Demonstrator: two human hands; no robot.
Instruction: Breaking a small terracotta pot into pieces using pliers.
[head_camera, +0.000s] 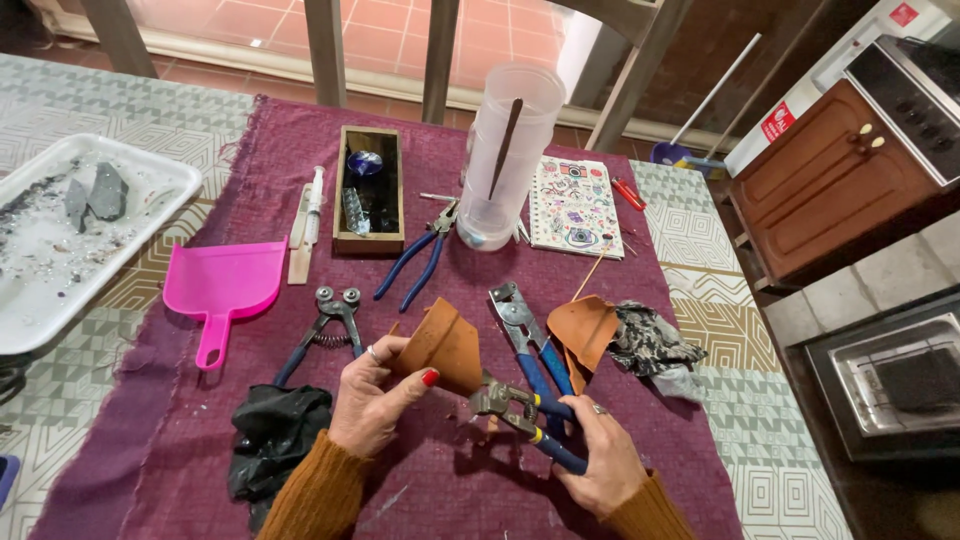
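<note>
Purple cloth (600, 300) is covering the desk. I'm gripping a terracotta shard (445, 345) in my left hand (375, 400), just above the cloth; my right hand (600, 455) is squeezing blue-handled nippers (525, 415) onto its lower edge. Judging: mid-snip, needing firm, steady pressure. Illustrated white notebook (575, 205) is lying beyond; red-labelled white box (800, 110) is standing far right.

purple cloth (180, 420) on patterned table (60, 390)
</note>
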